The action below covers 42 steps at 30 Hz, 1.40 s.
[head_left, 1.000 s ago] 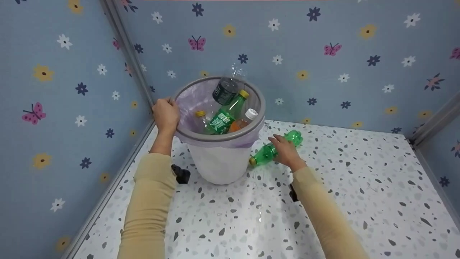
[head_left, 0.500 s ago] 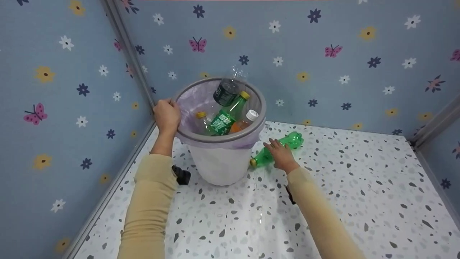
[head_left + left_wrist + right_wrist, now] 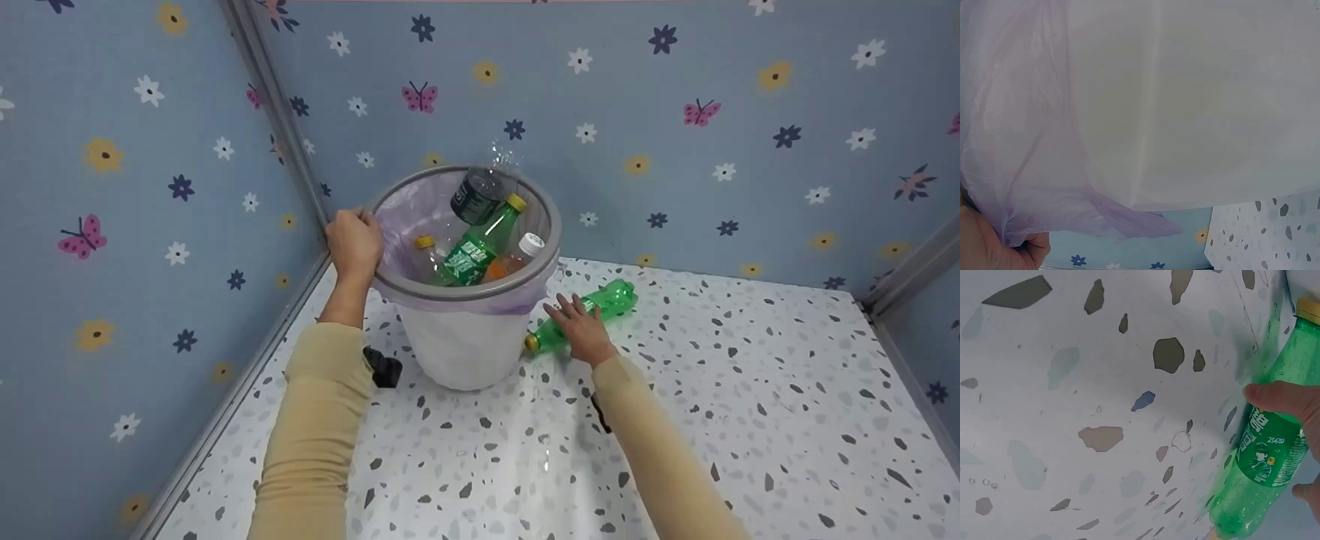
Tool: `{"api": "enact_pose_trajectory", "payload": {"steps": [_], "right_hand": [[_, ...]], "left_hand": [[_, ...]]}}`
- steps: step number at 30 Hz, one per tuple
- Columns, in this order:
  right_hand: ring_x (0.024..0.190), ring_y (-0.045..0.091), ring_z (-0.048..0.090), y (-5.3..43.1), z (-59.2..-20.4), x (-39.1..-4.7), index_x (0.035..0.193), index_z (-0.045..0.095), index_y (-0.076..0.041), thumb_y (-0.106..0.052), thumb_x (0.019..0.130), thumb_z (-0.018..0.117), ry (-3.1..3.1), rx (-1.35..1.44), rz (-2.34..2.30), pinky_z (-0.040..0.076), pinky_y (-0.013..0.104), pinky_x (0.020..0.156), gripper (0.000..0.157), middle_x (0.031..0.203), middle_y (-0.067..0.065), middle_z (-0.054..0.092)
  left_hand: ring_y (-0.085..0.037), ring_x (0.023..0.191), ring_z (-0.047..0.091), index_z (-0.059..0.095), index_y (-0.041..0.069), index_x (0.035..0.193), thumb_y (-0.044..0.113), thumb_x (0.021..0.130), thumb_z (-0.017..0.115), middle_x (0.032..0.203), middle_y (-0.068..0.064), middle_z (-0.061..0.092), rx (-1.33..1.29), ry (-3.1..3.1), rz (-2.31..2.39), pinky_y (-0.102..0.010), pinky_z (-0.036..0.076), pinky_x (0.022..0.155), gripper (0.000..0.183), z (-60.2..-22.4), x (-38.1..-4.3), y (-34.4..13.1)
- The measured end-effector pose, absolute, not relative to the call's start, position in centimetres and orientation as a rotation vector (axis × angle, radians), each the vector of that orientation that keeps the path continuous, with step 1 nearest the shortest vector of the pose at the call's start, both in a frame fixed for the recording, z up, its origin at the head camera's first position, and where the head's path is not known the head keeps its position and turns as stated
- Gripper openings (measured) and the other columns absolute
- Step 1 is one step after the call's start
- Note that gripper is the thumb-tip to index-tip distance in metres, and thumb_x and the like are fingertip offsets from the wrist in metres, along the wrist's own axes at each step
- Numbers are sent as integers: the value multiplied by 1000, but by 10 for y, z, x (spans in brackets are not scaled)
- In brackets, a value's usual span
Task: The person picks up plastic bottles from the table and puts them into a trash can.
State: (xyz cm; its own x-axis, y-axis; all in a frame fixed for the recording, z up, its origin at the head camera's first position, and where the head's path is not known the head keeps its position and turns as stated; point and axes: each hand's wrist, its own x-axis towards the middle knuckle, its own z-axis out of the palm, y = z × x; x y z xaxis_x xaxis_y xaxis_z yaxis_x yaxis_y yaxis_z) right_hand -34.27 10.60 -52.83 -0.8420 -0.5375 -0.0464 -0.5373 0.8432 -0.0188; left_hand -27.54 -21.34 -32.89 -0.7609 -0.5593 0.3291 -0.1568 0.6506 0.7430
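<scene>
My left hand [image 3: 354,244] grips the grey rim of a white trash can [image 3: 465,349] at its left side; the left wrist view shows its fingers at the purple liner bag [image 3: 1044,225]. Beside the can, a green plastic bottle [image 3: 619,296] with a yellow cap lies on its side on the floor. My right hand [image 3: 581,326] is over its middle with fingers spread; in the right wrist view the thumb [image 3: 1280,396] stretches across the label. Inside the can are another green bottle [image 3: 472,251], a dark-labelled clear bottle [image 3: 476,199], a white-capped bottle [image 3: 531,244] and a yellow-capped one [image 3: 425,242].
The can stands on a speckled white floor [image 3: 765,390], in front of a blue flowered back wall [image 3: 630,90]. A left wall [image 3: 150,300] rises close by my left hand. A small black device [image 3: 384,369] shows at my left sleeve.
The right hand has shifted a little left along the green bottle, its fingers now more spread. The left hand still holds the can's rim, and the bottle has stayed in place.
</scene>
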Motion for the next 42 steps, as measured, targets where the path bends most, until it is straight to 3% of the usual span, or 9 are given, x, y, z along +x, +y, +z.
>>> {"api": "enact_pose_trajectory", "payload": {"steps": [11, 19, 27, 35, 42], "right_hand": [[129, 35, 13, 107, -533, -342, 135, 35, -17, 8, 75, 63, 2965, -796, -75, 16, 62, 92, 70, 141, 13, 23], [127, 36, 21, 110, -534, -341, 129, 43, -13, 8, 79, 58, 2993, -796, -68, 20, 61, 91, 56, 135, 17, 34], [123, 36, 31, 117, -534, -338, 122, 51, -12, 5, 83, 53, 3018, -899, -55, 24, 61, 90, 42, 128, 17, 42], [122, 36, 32, 128, -536, -329, 118, 54, -13, 2, 80, 59, 3029, -976, -138, 26, 59, 90, 41, 125, 15, 45], [120, 35, 34, 131, -527, -322, 120, 52, -12, -1, 68, 73, 3067, -1019, -195, 29, 55, 91, 58, 125, 16, 45]], "left_hand": [[-22, 61, 41, 39, 8, 59, 10, 90, 41, 61, -8, 45, 546, -2319, -974, -35, 37, 61, 32, -330, -275, -214], [-22, 60, 41, 38, 9, 57, 11, 91, 41, 59, -6, 44, 545, -2320, -982, -34, 36, 59, 33, -330, -276, -214], [-19, 58, 36, 36, 9, 60, 12, 92, 38, 58, -3, 35, 560, -2352, -1023, -30, 28, 53, 32, -328, -274, -216], [-19, 58, 36, 35, 9, 60, 11, 91, 39, 59, -3, 36, 556, -2348, -1009, -30, 28, 54, 31, -330, -275, -215], [-21, 62, 38, 36, 9, 60, 12, 91, 39, 60, -5, 38, 566, -2353, -1007, -31, 31, 56, 31, -330, -276, -215]]}}
